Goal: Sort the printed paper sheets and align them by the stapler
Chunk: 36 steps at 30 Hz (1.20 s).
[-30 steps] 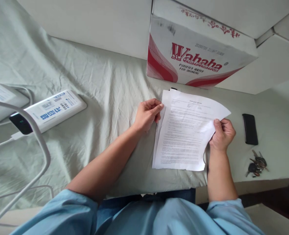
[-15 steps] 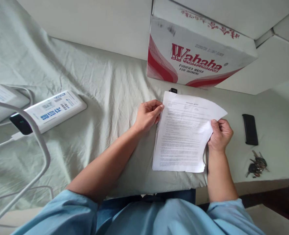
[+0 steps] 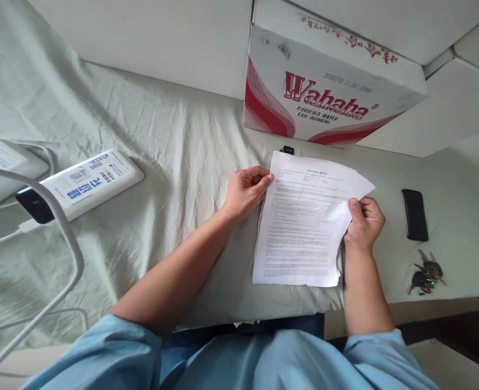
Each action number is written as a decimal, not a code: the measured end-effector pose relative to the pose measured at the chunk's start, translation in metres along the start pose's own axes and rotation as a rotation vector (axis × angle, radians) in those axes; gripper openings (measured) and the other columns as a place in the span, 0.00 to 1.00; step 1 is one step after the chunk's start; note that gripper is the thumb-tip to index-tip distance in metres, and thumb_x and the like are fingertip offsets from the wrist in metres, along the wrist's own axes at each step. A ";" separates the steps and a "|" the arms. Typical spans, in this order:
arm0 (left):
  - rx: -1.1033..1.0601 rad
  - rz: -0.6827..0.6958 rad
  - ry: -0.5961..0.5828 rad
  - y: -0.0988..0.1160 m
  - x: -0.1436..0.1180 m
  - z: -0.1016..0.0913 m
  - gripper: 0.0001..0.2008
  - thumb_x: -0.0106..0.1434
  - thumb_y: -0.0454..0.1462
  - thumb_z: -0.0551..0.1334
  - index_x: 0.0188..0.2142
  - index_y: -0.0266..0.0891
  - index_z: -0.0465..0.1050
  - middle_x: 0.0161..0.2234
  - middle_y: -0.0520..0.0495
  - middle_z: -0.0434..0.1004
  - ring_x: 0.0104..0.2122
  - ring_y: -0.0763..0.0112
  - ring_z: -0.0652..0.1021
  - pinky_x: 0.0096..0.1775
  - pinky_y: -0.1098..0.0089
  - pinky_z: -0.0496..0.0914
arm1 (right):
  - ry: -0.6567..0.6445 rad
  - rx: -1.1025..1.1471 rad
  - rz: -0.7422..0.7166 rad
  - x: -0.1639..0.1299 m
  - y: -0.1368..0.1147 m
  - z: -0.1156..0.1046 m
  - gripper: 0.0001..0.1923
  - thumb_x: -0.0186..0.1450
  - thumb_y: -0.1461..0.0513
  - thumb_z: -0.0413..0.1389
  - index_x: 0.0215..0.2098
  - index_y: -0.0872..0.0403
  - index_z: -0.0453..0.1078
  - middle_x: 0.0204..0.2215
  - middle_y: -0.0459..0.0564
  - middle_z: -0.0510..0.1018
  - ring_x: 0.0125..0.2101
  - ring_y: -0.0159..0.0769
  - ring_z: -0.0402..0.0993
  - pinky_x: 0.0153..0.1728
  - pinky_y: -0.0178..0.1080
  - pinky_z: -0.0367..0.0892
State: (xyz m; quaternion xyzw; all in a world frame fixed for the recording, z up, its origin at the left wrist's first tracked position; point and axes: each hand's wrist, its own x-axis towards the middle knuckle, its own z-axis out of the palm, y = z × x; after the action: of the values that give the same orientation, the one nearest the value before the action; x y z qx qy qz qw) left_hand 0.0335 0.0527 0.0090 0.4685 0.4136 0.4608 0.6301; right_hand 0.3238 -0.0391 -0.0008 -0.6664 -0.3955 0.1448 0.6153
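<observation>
A stack of printed paper sheets (image 3: pixel 300 227), headed "Overleaf Notes", lies in front of me, its right side lifted and bowed. My left hand (image 3: pixel 247 189) pinches the upper left edge between thumb and fingers. On the right edge, my right hand (image 3: pixel 364 221) grips the sheets, thumb on top and fingers underneath. Part of a small black object (image 3: pixel 288 150) pokes out above the top edge of the paper; the rest is hidden beneath it.
A Wahaha water carton (image 3: pixel 324 92) stands behind the paper. To the right lie a black phone (image 3: pixel 414 215) and a bunch of keys (image 3: pixel 427 273). At left, a white power bank (image 3: pixel 95 181) and a thick white cable (image 3: pixel 71 244) rest on the green cloth (image 3: pixel 174 151).
The right hand and the paper's right edge have shifted very slightly left. My left hand has barely moved, its thumb a touch farther right; both hands keep their hold.
</observation>
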 end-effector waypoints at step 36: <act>0.421 0.060 -0.401 0.008 -0.001 -0.006 0.24 0.70 0.49 0.62 0.23 0.42 0.57 0.19 0.57 0.53 0.21 0.77 0.58 0.24 0.71 0.53 | -0.086 0.180 0.135 0.001 0.007 0.010 0.21 0.63 0.45 0.70 0.44 0.51 0.82 0.40 0.49 0.87 0.45 0.41 0.85 0.54 0.46 0.78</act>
State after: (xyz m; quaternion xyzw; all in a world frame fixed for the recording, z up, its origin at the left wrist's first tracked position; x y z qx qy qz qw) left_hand 0.0256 0.0538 0.0153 0.6827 0.3532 0.2814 0.5744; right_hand 0.3201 -0.0312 -0.0093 -0.6267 -0.3613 0.2492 0.6440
